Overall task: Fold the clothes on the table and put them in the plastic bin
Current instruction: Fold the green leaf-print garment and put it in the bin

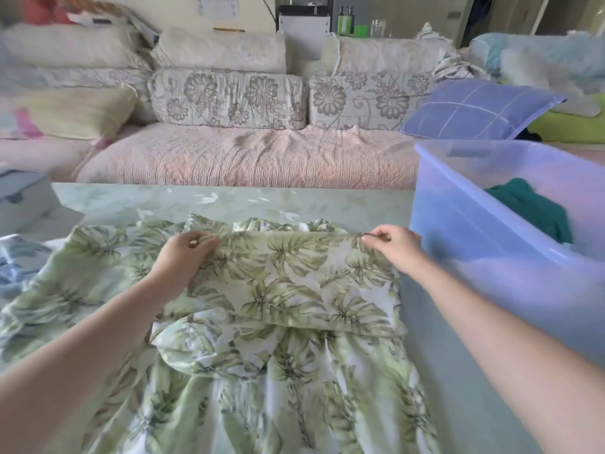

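Observation:
A green leaf-print garment (278,290) lies spread across the table (229,201), with one panel folded over its upper part. My left hand (183,253) grips the far left corner of that folded panel. At the far right corner, my right hand (393,244) pinches the fabric edge. The translucent blue plastic bin (474,257) stands on the table just to the right of my right hand. A dark green garment (537,211) lies inside it.
A blue-and-white patterned cloth (16,263) lies at the table's left edge. Beyond the table stands a sofa (245,152) with floral cushions and a blue checked pillow (474,109). A grey container (19,198) sits at the far left.

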`<act>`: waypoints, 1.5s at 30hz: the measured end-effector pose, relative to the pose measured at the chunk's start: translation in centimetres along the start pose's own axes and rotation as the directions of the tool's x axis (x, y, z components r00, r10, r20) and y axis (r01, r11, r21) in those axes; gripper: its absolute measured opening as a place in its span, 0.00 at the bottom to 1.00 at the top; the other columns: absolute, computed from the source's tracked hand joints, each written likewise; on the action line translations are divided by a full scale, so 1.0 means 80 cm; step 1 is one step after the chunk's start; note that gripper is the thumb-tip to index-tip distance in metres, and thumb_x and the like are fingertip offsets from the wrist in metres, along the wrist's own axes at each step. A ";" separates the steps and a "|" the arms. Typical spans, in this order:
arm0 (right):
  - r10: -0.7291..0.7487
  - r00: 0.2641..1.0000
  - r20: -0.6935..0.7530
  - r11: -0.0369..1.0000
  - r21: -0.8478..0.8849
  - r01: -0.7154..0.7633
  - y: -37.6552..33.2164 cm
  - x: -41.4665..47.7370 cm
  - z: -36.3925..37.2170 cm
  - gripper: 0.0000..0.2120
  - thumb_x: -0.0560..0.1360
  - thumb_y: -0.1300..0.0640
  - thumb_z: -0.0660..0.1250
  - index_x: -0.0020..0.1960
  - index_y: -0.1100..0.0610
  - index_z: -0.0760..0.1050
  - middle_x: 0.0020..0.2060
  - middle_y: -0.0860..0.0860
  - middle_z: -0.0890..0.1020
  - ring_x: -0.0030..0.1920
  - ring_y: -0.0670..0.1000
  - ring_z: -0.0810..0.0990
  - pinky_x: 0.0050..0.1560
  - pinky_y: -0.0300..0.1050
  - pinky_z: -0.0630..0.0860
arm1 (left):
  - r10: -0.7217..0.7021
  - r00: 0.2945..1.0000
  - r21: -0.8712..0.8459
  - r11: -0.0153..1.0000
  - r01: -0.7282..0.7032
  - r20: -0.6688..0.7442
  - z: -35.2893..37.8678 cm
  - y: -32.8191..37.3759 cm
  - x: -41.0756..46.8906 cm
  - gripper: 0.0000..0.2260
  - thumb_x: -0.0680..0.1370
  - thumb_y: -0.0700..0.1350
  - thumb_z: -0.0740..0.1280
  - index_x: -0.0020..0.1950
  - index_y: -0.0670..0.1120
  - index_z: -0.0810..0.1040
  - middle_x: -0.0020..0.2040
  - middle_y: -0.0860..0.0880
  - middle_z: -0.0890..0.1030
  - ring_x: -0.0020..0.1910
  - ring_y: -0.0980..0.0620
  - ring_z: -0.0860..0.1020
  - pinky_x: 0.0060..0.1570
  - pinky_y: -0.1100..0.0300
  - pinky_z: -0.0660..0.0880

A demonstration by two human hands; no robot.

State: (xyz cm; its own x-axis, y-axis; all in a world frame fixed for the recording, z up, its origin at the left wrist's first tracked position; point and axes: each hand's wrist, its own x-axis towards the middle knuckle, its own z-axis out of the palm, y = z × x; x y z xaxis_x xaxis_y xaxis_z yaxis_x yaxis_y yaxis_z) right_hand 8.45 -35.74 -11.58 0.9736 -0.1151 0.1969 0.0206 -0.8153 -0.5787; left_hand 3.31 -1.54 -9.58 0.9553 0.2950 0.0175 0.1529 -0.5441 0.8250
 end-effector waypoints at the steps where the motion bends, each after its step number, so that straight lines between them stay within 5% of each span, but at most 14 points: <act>1: -0.004 1.000 -0.010 1.000 -0.023 0.003 -0.004 0.006 0.005 0.11 0.74 0.45 0.68 0.48 0.52 0.81 0.47 0.51 0.84 0.56 0.53 0.76 0.61 0.45 0.60 | 0.031 0.999 0.049 0.998 -0.029 -0.040 -0.001 -0.002 0.010 0.18 0.77 0.52 0.66 0.62 0.42 0.76 0.53 0.42 0.80 0.47 0.41 0.79 0.46 0.50 0.77; 6: 0.014 1.000 -0.024 0.969 -0.245 -0.020 -0.006 0.012 0.038 0.07 0.75 0.52 0.67 0.49 0.53 0.80 0.44 0.55 0.79 0.60 0.56 0.69 0.58 0.43 0.56 | 0.063 0.996 0.151 0.987 -0.053 -0.065 0.007 -0.014 0.047 0.20 0.76 0.52 0.67 0.63 0.42 0.73 0.56 0.42 0.79 0.44 0.47 0.76 0.40 0.57 0.73; 8: -0.031 0.998 -0.057 0.944 -0.329 0.010 0.002 0.007 0.047 0.09 0.76 0.55 0.65 0.55 0.53 0.79 0.54 0.55 0.78 0.61 0.57 0.67 0.62 0.44 0.55 | 0.057 0.998 0.116 0.992 -0.053 -0.032 0.020 -0.019 0.049 0.20 0.77 0.50 0.67 0.66 0.43 0.70 0.59 0.42 0.77 0.45 0.49 0.76 0.38 0.60 0.73; 11: -0.128 0.991 -0.031 0.954 -0.276 0.115 -0.013 -0.010 0.047 0.22 0.79 0.51 0.61 0.72 0.53 0.66 0.74 0.55 0.61 0.74 0.55 0.56 0.72 0.46 0.47 | 0.205 0.975 0.263 0.949 -0.177 -0.084 0.037 -0.022 0.039 0.23 0.79 0.47 0.64 0.71 0.44 0.64 0.68 0.42 0.68 0.62 0.46 0.69 0.59 0.54 0.70; 15: -0.264 0.942 0.205 0.953 -0.093 0.288 -0.049 -0.061 0.049 0.28 0.80 0.39 0.45 0.77 0.45 0.44 0.75 0.44 0.38 0.75 0.46 0.37 0.74 0.46 0.37 | 0.482 0.869 0.512 0.721 -0.468 0.116 0.046 -0.024 0.022 0.24 0.81 0.53 0.57 0.76 0.52 0.57 0.76 0.49 0.57 0.75 0.49 0.55 0.73 0.50 0.52; 19: -0.164 0.865 0.474 0.899 -0.290 0.329 -0.034 -0.088 0.072 0.32 0.74 0.32 0.34 0.73 0.42 0.29 0.71 0.45 0.28 0.73 0.48 0.30 0.72 0.48 0.31 | 0.296 0.826 0.674 0.478 -0.563 0.481 0.053 -0.042 0.018 0.26 0.80 0.60 0.46 0.77 0.57 0.45 0.78 0.50 0.44 0.76 0.49 0.42 0.75 0.50 0.41; 22: -0.157 0.873 0.462 0.840 -0.403 0.364 -0.011 -0.089 0.076 0.33 0.72 0.30 0.31 0.73 0.42 0.28 0.72 0.45 0.28 0.72 0.48 0.27 0.73 0.48 0.31 | 0.096 0.878 0.746 0.488 -0.453 0.470 0.047 -0.061 0.017 0.29 0.79 0.64 0.41 0.76 0.57 0.37 0.77 0.50 0.39 0.76 0.52 0.38 0.74 0.52 0.39; 25: -0.138 0.892 0.430 0.853 -0.407 0.328 0.001 -0.087 0.069 0.38 0.65 0.26 0.25 0.72 0.40 0.29 0.73 0.44 0.30 0.72 0.47 0.28 0.72 0.46 0.31 | 0.044 0.891 0.775 0.476 -0.416 0.451 0.042 -0.067 0.011 0.30 0.78 0.65 0.40 0.76 0.56 0.35 0.77 0.52 0.37 0.76 0.52 0.37 0.74 0.52 0.37; 28: -0.069 0.894 0.443 0.874 -0.405 0.268 0.000 -0.084 0.061 0.37 0.68 0.26 0.29 0.73 0.40 0.30 0.73 0.45 0.31 0.72 0.47 0.28 0.72 0.47 0.31 | 0.081 0.895 0.809 0.398 -0.433 0.439 0.041 -0.056 0.008 0.31 0.77 0.65 0.38 0.76 0.53 0.36 0.77 0.49 0.37 0.75 0.48 0.34 0.73 0.46 0.35; 32: -0.006 0.901 0.433 0.900 -0.390 0.194 -0.003 -0.089 0.055 0.37 0.69 0.27 0.34 0.74 0.40 0.31 0.72 0.45 0.29 0.73 0.51 0.29 0.73 0.50 0.32 | 0.275 0.825 0.662 0.498 -0.561 0.493 0.039 -0.037 -0.007 0.44 0.61 0.74 0.22 0.73 0.56 0.34 0.76 0.48 0.37 0.72 0.51 0.31 0.72 0.51 0.32; 35: -0.023 0.909 0.416 0.866 -0.446 0.226 0.004 -0.096 0.059 0.37 0.69 0.27 0.33 0.73 0.40 0.30 0.72 0.46 0.29 0.72 0.51 0.27 0.73 0.50 0.31 | 0.184 0.780 0.622 0.506 -0.597 0.598 0.042 -0.056 -0.019 0.58 0.43 0.76 0.16 0.73 0.58 0.33 0.76 0.50 0.33 0.71 0.55 0.31 0.74 0.50 0.38; 39: 0.028 0.890 0.455 0.862 -0.463 0.209 0.001 -0.094 0.056 0.37 0.68 0.27 0.32 0.72 0.40 0.28 0.71 0.46 0.27 0.71 0.51 0.26 0.73 0.51 0.30 | 0.149 0.814 0.646 0.535 -0.544 0.562 0.044 -0.064 -0.016 0.54 0.50 0.76 0.18 0.75 0.58 0.34 0.76 0.52 0.34 0.73 0.55 0.32 0.73 0.49 0.34; 41: 0.043 0.876 0.480 0.865 -0.457 0.208 -0.011 -0.092 0.048 0.38 0.65 0.26 0.29 0.71 0.41 0.25 0.70 0.47 0.25 0.70 0.52 0.24 0.72 0.52 0.29 | 0.182 0.838 0.620 0.597 -0.510 0.514 0.032 -0.048 -0.022 0.45 0.62 0.74 0.26 0.76 0.56 0.38 0.77 0.52 0.39 0.74 0.54 0.34 0.72 0.48 0.32; 45: -0.128 0.890 0.437 0.913 -0.297 0.278 -0.076 -0.122 0.055 0.33 0.71 0.30 0.31 0.72 0.42 0.26 0.71 0.46 0.25 0.71 0.51 0.26 0.71 0.54 0.29 | 0.308 0.845 0.499 0.698 -0.513 0.438 0.000 -0.033 -0.067 0.31 0.74 0.66 0.39 0.75 0.56 0.39 0.75 0.52 0.38 0.73 0.53 0.34 0.71 0.51 0.32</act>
State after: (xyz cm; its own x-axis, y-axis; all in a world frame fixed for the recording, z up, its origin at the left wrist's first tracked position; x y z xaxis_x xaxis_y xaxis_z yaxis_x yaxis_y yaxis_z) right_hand -0.17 -27.20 -13.48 0.9633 0.2505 -0.0965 0.2219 -0.9454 -0.2386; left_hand -2.23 -1.71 -11.87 0.9647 -0.2626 0.0209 -0.2575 -0.9232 0.2853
